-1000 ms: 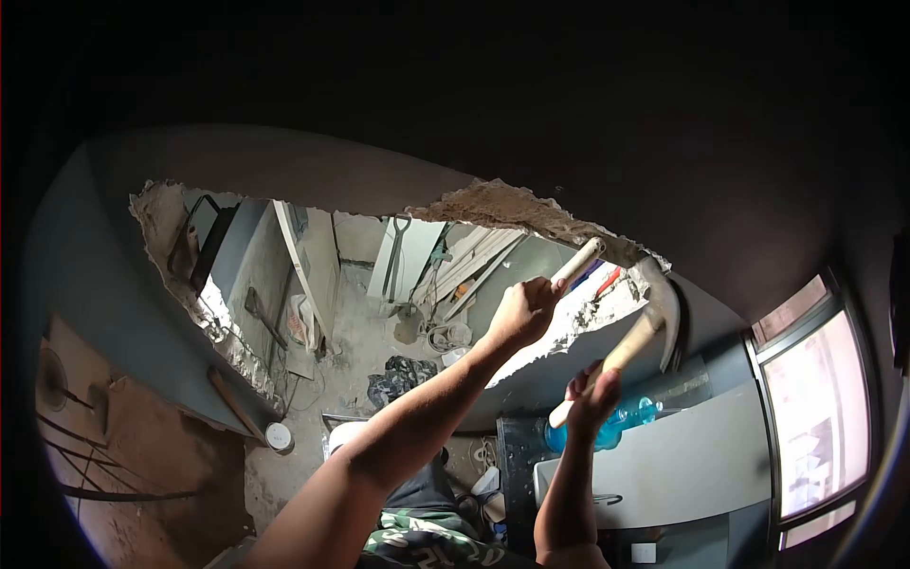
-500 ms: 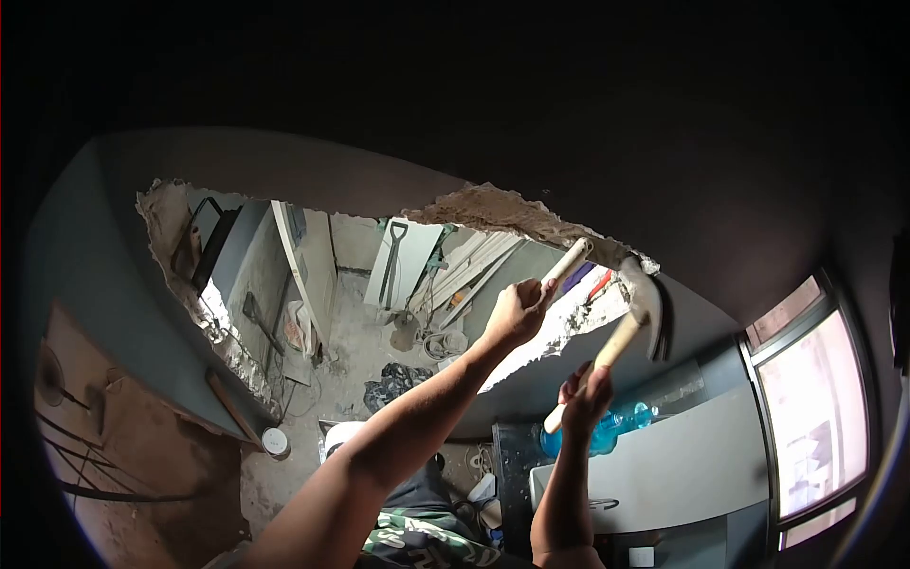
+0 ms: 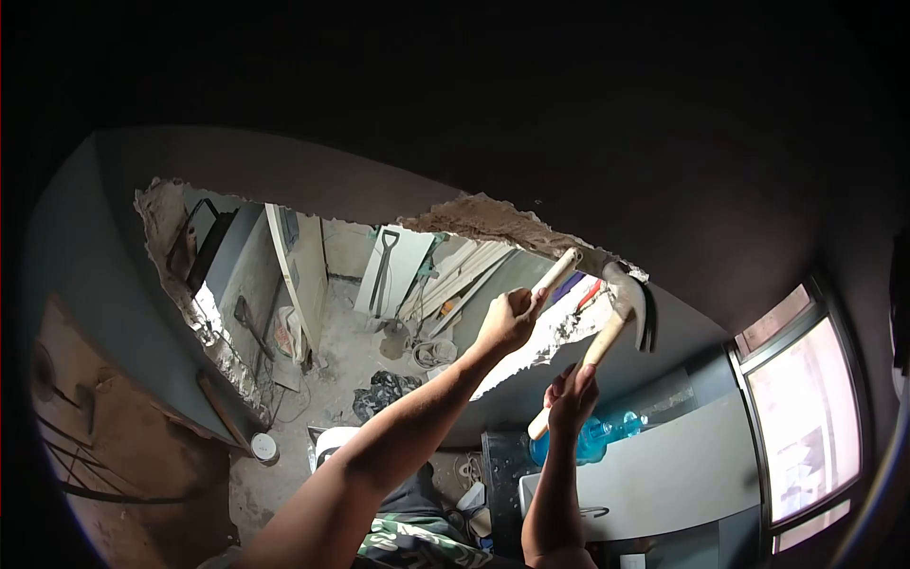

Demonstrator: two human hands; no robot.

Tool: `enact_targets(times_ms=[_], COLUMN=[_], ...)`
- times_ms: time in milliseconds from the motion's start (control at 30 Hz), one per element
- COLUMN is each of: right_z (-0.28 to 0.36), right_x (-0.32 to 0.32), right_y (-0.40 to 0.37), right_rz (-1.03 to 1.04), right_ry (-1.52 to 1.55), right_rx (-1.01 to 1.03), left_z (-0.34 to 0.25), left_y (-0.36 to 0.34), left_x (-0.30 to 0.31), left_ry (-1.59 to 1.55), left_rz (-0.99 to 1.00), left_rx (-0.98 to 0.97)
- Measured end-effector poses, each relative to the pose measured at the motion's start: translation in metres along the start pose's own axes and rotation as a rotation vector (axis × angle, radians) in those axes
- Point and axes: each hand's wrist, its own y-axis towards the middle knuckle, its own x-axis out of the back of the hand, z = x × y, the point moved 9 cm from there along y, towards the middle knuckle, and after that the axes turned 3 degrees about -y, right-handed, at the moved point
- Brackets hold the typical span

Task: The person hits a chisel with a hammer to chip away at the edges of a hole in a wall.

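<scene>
My left hand (image 3: 509, 321) is closed around a pale wooden handle (image 3: 555, 273). Its round end points up to the broken lower edge of the wall (image 3: 493, 220), and whatever lies at the other end is hidden by the fist. To the right, my right hand (image 3: 571, 394) grips the wooden shaft of a claw hammer (image 3: 607, 339). The hammer's metal head is raised right by the jagged rim, with the curved claw toward the right. Both arms reach up and forward.
Through the ragged opening show a shovel (image 3: 383, 273), long boards (image 3: 466, 275) and a coiled hose (image 3: 434, 354) on the floor. A white bucket (image 3: 265, 449) stands lower left. Blue bottles (image 3: 607, 431) lie by a white counter (image 3: 668, 465); a bright window (image 3: 806, 427) is at right.
The whole view has shifted slightly, moving both hands a little left in the picture. The hammer head sits a little nearer the broken edge. Both grips stay the same.
</scene>
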Motion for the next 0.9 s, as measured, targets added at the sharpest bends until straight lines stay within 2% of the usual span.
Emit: enact_targets(times_ms=[33,100,133,200,233,300,367,433,467,500,567,633,700,733,767,833,867,900], right_z=[0.018,0.03,0.078,0.123,0.133,0.105,-0.021,-0.007,-0.016,0.002,0.021,0.086,0.111,0.097,0.074,0.01,0.008,0.022], right_x=[0.0,0.01,0.003,-0.002,-0.005,-0.013,0.009,-0.01,0.004,-0.011,-0.012,-0.018,-0.022,-0.021,-0.02,-0.033,-0.021,-0.021], right_y=[-0.006,-0.004,-0.017,-0.031,-0.036,-0.025,0.015,0.019,0.019,-0.004,-0.014,-0.028,-0.035,-0.027,-0.017,0.012,0.018,0.007], right_rz=[-0.003,0.059,0.024,-0.005,0.016,0.096,0.042,0.033,-0.019,0.009,0.138,0.057,0.028,0.041,0.07,0.178,0.025,0.017], right_ry=[0.016,0.24,0.073,0.074,0.102,0.122,-0.564,-0.507,-0.645,0.001,0.183,0.027,0.088,0.115,-0.032,-0.526,-0.687,-0.688], right_rx=[0.086,0.196,0.424,0.672,0.757,0.835,0.673,0.268,0.444,-0.01,0.081,0.548,0.714,0.746,0.802,0.33,0.575,0.584], left_z=[0.004,0.011,0.011,0.009,0.011,0.011,0.011,0.01,0.009,0.009,0.006,0.006,0.003,0.003,0.003,0.006,0.009,0.014], left_y=[-0.002,0.002,0.003,0.002,0.003,0.003,0.002,0.001,0.001,0.002,0.0,0.0,0.0,-0.001,-0.004,-0.001,-0.001,-0.001], left_x=[-0.003,-0.004,-0.003,-0.003,-0.004,-0.004,-0.005,-0.004,-0.005,-0.003,-0.003,-0.003,-0.002,-0.001,-0.001,-0.003,-0.004,-0.008], left_ry=[-0.002,0.041,0.044,0.061,0.061,0.016,-0.021,-0.003,0.014,0.032,0.012,0.005,0.013,0.02,0.021,-0.014,-0.015,-0.009], left_rz=[0.005,0.009,0.006,0.004,0.004,-0.019,-0.006,-0.002,0.007,0.004,0.002,-0.009,-0.01,-0.011,-0.005,0.023,0.023,0.022], left_rx=[0.007,0.021,0.025,0.0,0.004,-0.033,-0.009,0.019,0.017,0.019,0.003,0.013,0.007,0.001,0.005,0.027,0.019,0.003])
